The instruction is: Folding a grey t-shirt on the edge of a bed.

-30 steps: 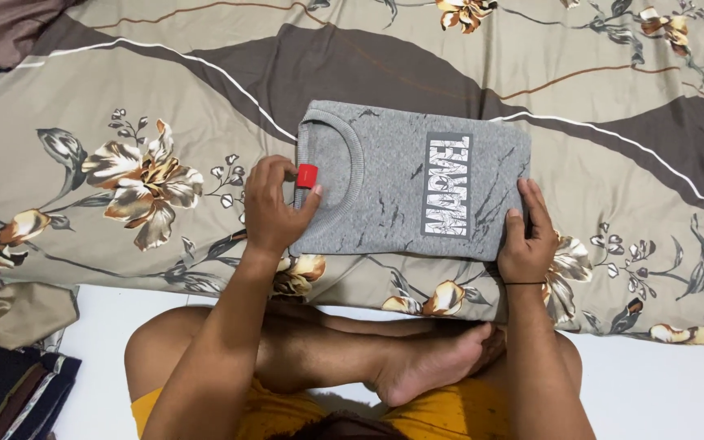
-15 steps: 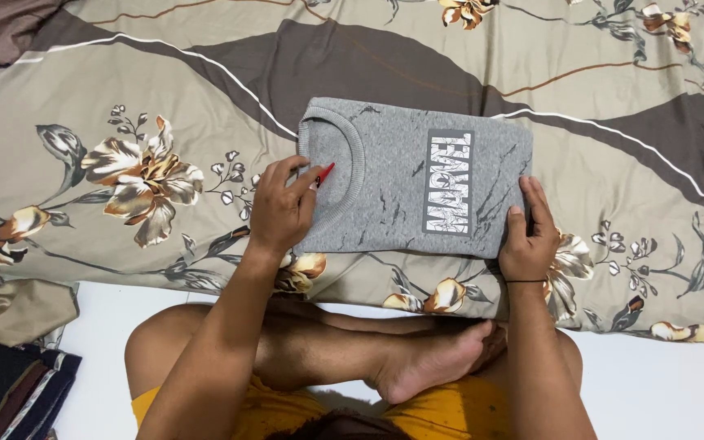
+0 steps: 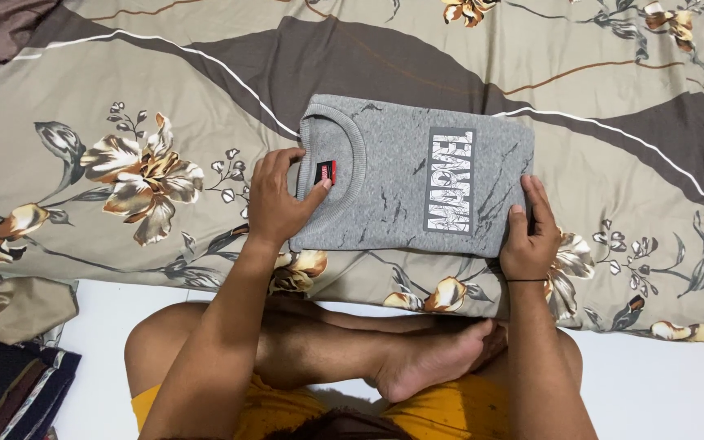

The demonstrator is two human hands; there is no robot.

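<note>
Grey knit cloth lies under both hands: one folded sweater (image 3: 405, 179), a neat rectangle on the flowered bedspread (image 3: 124, 98), close to the bed's near edge. The left hand (image 3: 277, 202) rests at the sweater's collar end, its fingers (image 3: 313, 195) curled loosely, with a fingertip just touching the one small red and black neck label (image 3: 325, 172) inside the ribbed neckline; the label lies flat and the hand pinches nothing. The right hand (image 3: 529, 232) sits at the opposite end, at the sweater's near corner, fingers (image 3: 539, 200) straight and together, pressed flat on the cloth with the thumb alongside; it grips nothing either. Between the two hands runs the sweater's front, bearing one pale rectangular print (image 3: 449, 181) and dark streak marks. One thin dark band (image 3: 523, 282) circles the right wrist. Nearer than the bed's edge, the person's crossed legs (image 3: 352, 354) rest on a white floor (image 3: 662, 391). At the near left corner lies one heap of dark and tan clothes (image 3: 10, 358).
</note>
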